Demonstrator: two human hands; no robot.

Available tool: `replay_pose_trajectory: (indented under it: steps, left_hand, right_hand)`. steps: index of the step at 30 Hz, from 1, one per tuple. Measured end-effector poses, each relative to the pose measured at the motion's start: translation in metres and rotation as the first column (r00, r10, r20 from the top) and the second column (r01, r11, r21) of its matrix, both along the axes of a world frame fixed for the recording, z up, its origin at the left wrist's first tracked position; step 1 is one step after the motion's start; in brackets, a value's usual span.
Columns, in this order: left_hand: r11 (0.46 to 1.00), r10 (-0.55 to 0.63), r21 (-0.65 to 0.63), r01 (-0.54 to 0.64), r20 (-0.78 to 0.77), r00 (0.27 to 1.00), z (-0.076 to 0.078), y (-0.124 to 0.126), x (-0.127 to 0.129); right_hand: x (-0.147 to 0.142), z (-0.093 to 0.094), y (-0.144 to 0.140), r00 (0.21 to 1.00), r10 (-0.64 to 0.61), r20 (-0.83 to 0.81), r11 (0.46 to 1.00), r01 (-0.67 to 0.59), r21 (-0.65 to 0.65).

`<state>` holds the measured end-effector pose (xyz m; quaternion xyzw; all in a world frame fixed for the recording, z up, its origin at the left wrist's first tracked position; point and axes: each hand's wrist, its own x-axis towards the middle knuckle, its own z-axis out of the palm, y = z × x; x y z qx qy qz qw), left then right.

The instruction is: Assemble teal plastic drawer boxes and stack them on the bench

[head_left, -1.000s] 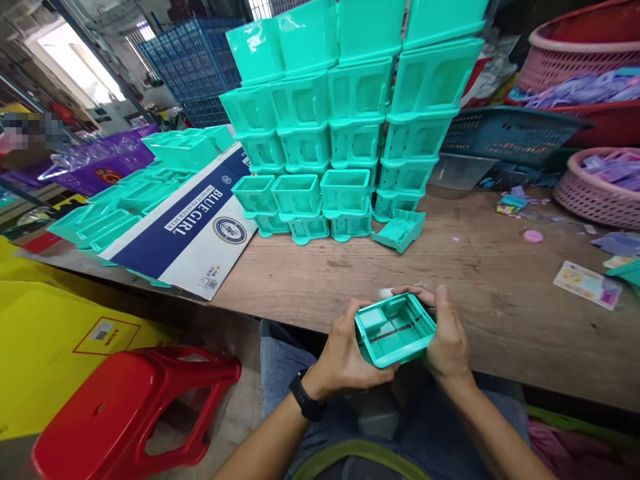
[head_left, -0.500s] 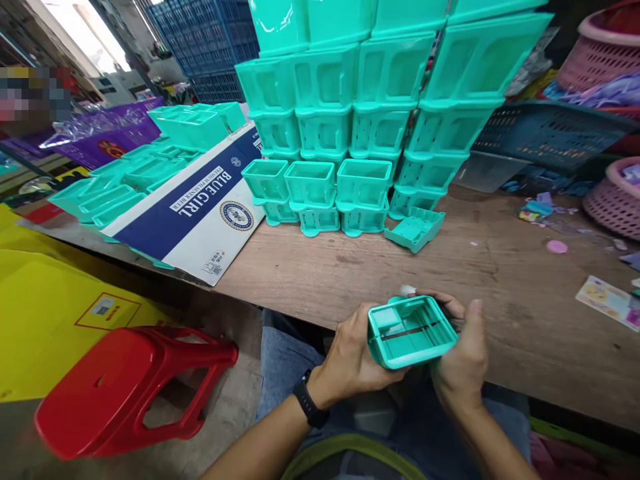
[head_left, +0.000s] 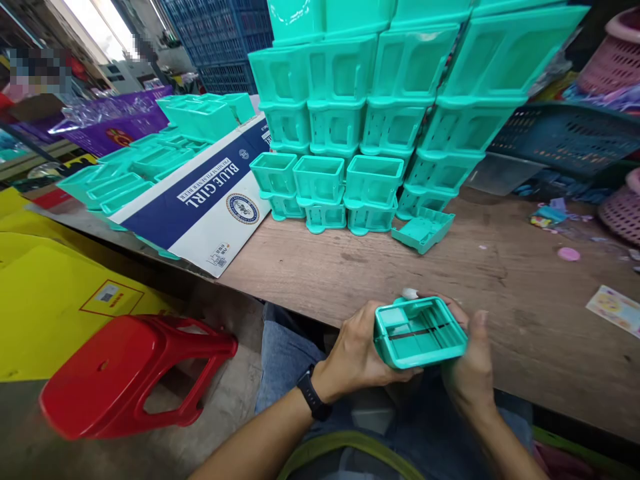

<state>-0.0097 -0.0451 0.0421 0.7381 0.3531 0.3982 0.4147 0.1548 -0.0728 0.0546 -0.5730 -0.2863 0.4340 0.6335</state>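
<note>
Teal tray (head_left: 419, 332) — gripped in both my hands, left hand (head_left: 356, 353) and right hand (head_left: 467, 363), over the wooden table (head_left: 500, 300) edge. Beyond: stacked teal bins (head_left: 370, 113), loose lid (head_left: 423, 230), carton (head_left: 200, 200), red stool (head_left: 135, 377). Stack's top cut off — tray's underside hidden.

Wooden table (head_left: 500, 293): carries stacked teal plastic boxes (head_left: 370, 120), one loose teal part (head_left: 423, 230), a flat printed carton (head_left: 200, 200), a pink disc (head_left: 569, 254).
</note>
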Motion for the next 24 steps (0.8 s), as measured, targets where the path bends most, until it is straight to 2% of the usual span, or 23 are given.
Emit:
replay_pose_trajectory:
  steps: [5, 9, 17, 21, 24]
  left_hand:
    - [0.999, 0.011, 0.031, -0.011, 0.025, 1.0, -0.001, -0.001, 0.003]
    - [1.0, -0.014, -0.012, 0.014, 0.007, 1.0, 0.002, 0.001, 0.003]
    - [0.999, 0.027, 0.032, -0.028, 0.01, 1.0, -0.001, -0.006, 0.006]
    - [0.999, 0.047, -0.023, -0.046, 0.049, 0.998, 0.002, -0.012, 0.011]
    - [0.997, 0.07, 0.021, -0.071, 0.074, 0.995, 0.006, -0.014, 0.013]
  right_hand:
    - [-0.009, -0.001, 0.005, 0.989, -0.144, 0.027, 0.99, 0.143, 0.019]
    - [-0.006, 0.0, 0.007, 0.983, -0.18, 0.037, 0.984, 0.179, 0.009]
    - [-0.001, 0.002, 0.002, 0.988, -0.123, 0.088, 0.99, 0.116, 0.085]
    - [0.006, 0.002, 0.003, 0.999, 0.001, 0.035, 1.0, -0.001, 0.021]
    - [0.01, 0.012, 0.003, 0.997, 0.078, -0.009, 0.997, -0.077, 0.018]
